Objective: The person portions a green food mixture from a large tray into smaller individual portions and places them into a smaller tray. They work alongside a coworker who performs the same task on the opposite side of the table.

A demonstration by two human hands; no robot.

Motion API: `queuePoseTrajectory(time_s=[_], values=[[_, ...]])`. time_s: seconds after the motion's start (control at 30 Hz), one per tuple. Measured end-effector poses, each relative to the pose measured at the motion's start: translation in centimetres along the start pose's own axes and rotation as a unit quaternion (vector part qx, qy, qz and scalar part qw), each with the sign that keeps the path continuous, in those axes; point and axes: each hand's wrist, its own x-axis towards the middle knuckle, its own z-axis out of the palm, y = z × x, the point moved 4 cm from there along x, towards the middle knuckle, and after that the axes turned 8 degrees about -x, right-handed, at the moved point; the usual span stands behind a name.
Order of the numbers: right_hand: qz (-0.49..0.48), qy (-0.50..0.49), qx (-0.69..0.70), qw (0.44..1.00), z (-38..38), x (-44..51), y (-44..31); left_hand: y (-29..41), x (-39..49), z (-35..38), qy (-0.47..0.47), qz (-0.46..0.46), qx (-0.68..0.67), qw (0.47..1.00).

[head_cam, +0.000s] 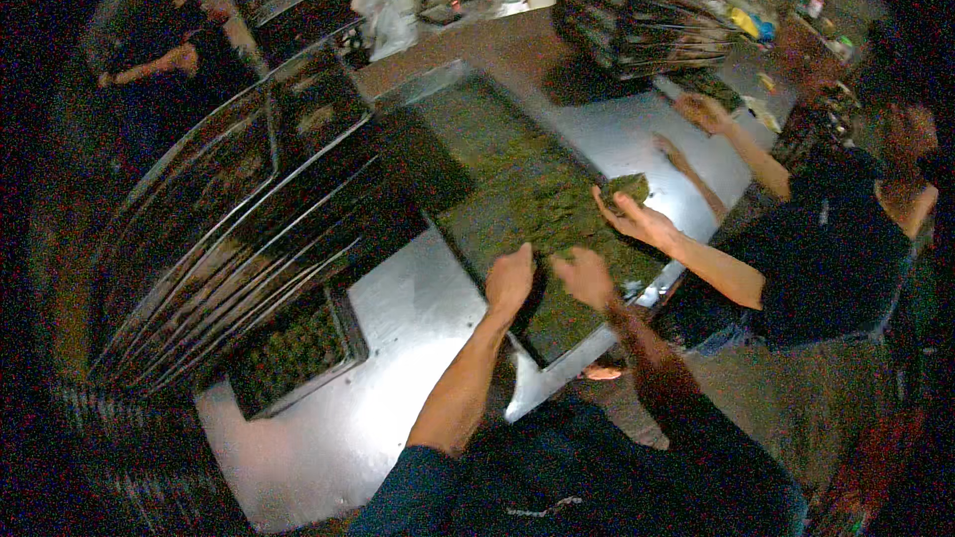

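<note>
Before me a shallow rectangular trough is set in the metal table, with a layer of greenish crumbly material spread across it. My left hand is over the trough's near left side, its fingers curled in. My right hand is a short way to the right, above the same material, bent at the fingers and blurred. Whether either hand pinches any of the material is too blurred to tell. Just beyond my right hand, a co-worker's hand holds a greenish clump.
On the metal table, a dark tray of small greenish lumps stands at the left. Racks of stacked trays rise beside it, and more trays stand at the back. A co-worker is close on my right; another person is far left.
</note>
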Motion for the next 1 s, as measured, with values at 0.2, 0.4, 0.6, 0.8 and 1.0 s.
queuePoseTrajectory(time_s=[0.2,0.4,0.6,0.8,1.0], values=[[-0.151,-0.012,-0.106,0.983,0.8,-2.1,-2.7,0.0,-0.7,3.9,-0.176,-0.195,-0.436,0.861],[-0.067,-0.118,0.093,0.986,-0.7,-1.3,-1.1,0.6,-1.3,2.2,0.024,-0.048,-0.24,0.969],[0.13,-0.118,0.574,0.8,0.6,-0.9,2.9,1.1,-1.6,0.8,-0.094,-0.006,-0.282,0.955],[-0.008,0.008,0.409,0.912,2.0,-1.7,1.8,-1.2,0.6,3.5,-0.004,0.044,-0.032,0.999],[0.025,-0.132,0.295,0.946,0.6,-2.8,1.6,-2.2,0.6,4.2,-0.147,-0.026,-0.337,0.93]])
